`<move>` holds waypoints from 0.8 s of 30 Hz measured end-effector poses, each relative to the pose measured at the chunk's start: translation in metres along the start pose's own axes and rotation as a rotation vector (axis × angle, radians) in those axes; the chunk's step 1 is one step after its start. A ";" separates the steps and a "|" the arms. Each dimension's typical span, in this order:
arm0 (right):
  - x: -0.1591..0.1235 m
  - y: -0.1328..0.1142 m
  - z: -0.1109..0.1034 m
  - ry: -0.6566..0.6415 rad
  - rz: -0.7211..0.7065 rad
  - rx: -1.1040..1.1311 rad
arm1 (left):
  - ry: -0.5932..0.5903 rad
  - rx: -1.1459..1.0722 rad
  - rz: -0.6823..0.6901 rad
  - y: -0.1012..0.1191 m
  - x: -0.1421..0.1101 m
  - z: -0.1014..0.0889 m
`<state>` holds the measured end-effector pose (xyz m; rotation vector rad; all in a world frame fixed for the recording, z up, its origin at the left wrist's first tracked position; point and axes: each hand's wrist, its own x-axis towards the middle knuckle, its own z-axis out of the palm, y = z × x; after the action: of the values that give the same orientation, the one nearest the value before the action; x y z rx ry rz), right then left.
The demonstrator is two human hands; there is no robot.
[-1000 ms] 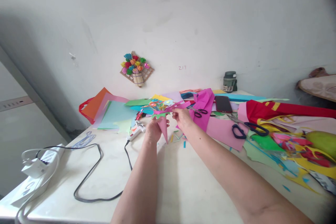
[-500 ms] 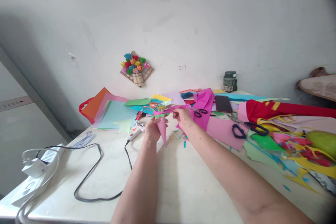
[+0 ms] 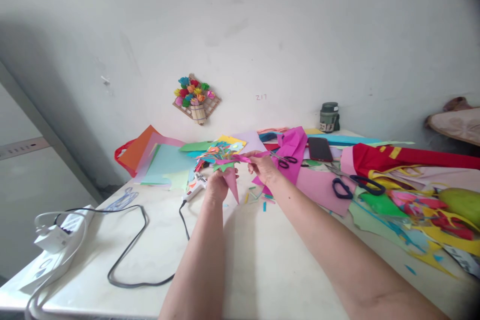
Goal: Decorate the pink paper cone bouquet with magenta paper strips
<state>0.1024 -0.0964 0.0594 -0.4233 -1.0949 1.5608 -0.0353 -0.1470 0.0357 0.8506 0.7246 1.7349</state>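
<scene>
My left hand (image 3: 218, 185) is closed round a pink paper cone (image 3: 232, 186), its point hanging down to the right. Small paper flowers (image 3: 221, 149) and a green paper edge (image 3: 225, 166) stick out of the cone's top. My right hand (image 3: 261, 166) pinches the end of a magenta paper strip (image 3: 243, 158), which runs left to the cone's top. Part of the cone is hidden by my left fingers. Behind my right hand lie a small pair of scissors (image 3: 287, 161) and a magenta crumpled sheet (image 3: 290, 147).
A white glue gun (image 3: 195, 187) lies left of my left hand, its black cable (image 3: 125, 260) looping toward a power strip (image 3: 56, 250). Large scissors (image 3: 356, 184), a phone (image 3: 319, 149) and paper scraps (image 3: 412, 210) lie at right. A flower decoration (image 3: 195, 97) hangs on the wall.
The cone has tilted, its flowered top leaning left and its tip moving slightly right and up. The magenta strip now stretches between both hands, as my right hand has shifted slightly right.
</scene>
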 end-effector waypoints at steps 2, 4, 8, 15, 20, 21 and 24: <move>0.000 -0.001 -0.001 -0.034 -0.010 0.005 | -0.014 0.011 0.030 0.001 0.001 0.001; 0.000 -0.003 -0.001 -0.057 -0.022 0.005 | -0.024 0.023 0.080 0.001 0.002 0.004; 0.001 -0.005 -0.003 -0.086 -0.029 0.021 | -0.069 0.091 0.143 0.001 0.003 0.005; -0.001 -0.012 -0.006 -0.117 -0.058 -0.054 | -0.077 0.238 0.198 -0.006 0.009 -0.007; -0.001 -0.014 -0.004 -0.087 -0.072 -0.183 | -0.130 0.336 0.262 -0.006 0.011 -0.008; -0.001 -0.015 -0.004 -0.094 -0.062 -0.200 | -0.124 0.350 0.264 -0.005 0.011 -0.007; 0.000 -0.016 -0.006 -0.104 -0.037 -0.266 | -0.079 0.375 0.261 -0.006 0.011 -0.008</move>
<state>0.1160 -0.0948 0.0691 -0.5016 -1.3907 1.4226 -0.0409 -0.1356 0.0289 1.3123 0.9354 1.8079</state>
